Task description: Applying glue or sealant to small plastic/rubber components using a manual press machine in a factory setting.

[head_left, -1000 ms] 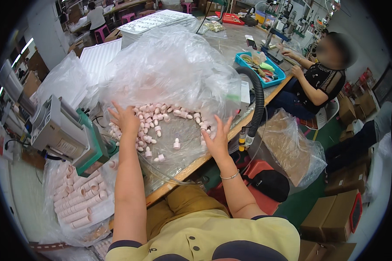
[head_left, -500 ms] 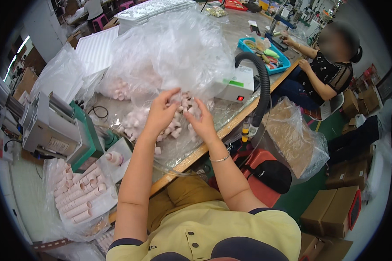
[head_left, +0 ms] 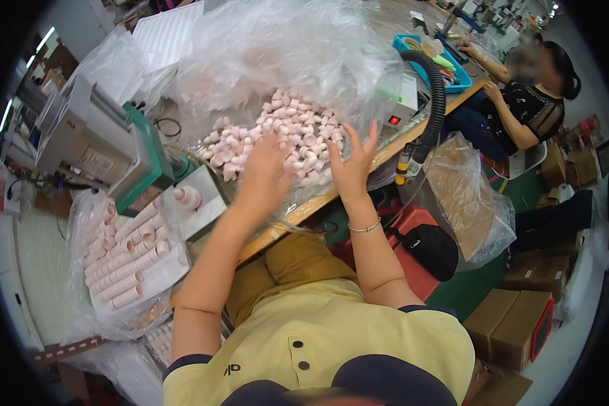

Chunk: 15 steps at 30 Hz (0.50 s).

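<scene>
A heap of small pale pink cap-like pieces [head_left: 303, 125] lies on the table, spilling from the mouth of a large clear plastic bag [head_left: 271, 51]. My left hand [head_left: 265, 172] is over the heap's near side, so smeared by motion that its grip is unclear. At the heap's right edge my right hand [head_left: 353, 162] is open, fingers spread and thumb apart, with nothing in it.
On the left stand a grey and green bench press [head_left: 108, 142] and a tray of pink tubes [head_left: 176, 271]. A black ribbed hose [head_left: 434, 88] arches beside a white box [head_left: 406, 101] at right. Beyond it a co-worker [head_left: 521, 108] sits near a blue basket [head_left: 465, 84].
The view has shifted. The bag's edge has drawn back and much more of the heap shows, spread wider. My hands have moved apart, the right one off the pieces.
</scene>
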{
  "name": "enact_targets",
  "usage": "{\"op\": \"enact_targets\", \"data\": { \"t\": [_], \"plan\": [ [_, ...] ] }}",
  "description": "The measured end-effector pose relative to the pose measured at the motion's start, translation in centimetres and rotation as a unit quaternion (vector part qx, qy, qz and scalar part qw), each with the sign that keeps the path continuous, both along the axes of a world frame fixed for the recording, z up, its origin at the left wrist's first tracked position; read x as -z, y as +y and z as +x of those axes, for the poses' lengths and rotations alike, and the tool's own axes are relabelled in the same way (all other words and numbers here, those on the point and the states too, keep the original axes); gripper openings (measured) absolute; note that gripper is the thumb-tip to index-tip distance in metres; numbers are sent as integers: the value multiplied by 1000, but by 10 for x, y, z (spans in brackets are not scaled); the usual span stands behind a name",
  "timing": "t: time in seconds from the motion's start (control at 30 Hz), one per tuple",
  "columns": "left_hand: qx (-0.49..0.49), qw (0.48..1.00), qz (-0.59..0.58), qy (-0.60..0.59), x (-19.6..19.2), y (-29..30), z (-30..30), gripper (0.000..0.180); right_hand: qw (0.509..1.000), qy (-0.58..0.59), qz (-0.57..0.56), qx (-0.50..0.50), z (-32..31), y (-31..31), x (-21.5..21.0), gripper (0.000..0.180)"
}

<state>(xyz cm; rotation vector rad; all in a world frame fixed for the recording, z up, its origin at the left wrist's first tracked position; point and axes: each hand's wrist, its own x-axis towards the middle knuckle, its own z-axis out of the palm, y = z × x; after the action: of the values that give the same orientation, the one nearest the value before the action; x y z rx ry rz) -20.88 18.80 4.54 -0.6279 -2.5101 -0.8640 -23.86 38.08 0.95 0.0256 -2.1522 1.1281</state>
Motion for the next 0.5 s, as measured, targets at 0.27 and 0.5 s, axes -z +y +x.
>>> {"op": "enact_targets", "data": {
  "t": [0.27,0.5],
  "plan": [
    [12,985,-84,-149,31,14,93,50,957,-82,201,-195,18,-12,9,17],
    [-154,983,78,-59,-4,-82,164,23,895,-198,329,-226,25,-21,18,29]
  ]
}}
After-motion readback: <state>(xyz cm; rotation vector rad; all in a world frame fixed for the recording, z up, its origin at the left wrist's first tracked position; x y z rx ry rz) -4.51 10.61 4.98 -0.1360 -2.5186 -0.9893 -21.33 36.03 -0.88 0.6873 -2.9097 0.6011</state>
